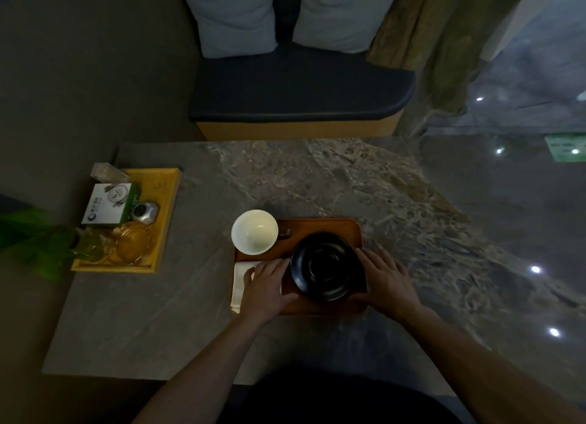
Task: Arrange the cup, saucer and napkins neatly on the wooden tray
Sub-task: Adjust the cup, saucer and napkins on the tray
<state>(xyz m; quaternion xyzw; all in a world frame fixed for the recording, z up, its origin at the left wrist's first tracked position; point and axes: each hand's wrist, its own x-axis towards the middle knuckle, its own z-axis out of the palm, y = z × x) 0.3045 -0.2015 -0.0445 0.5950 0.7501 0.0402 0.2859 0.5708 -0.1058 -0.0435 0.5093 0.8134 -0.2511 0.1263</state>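
Both forearms reach forward. Left hand lies flat, fingers spread, on white napkins; right hand rests open at wooden tray edge. Between them: black saucer, empty. Beyond left hand: white cup, empty.

I cannot read any text from here. The white and green box in the yellow tray carries a round dark logo near its lower corner and a few lines of small print beside it, but the print is too blurred for me to make out a word. The green sign on the floor at the far right shows pale marks that I cannot read either.
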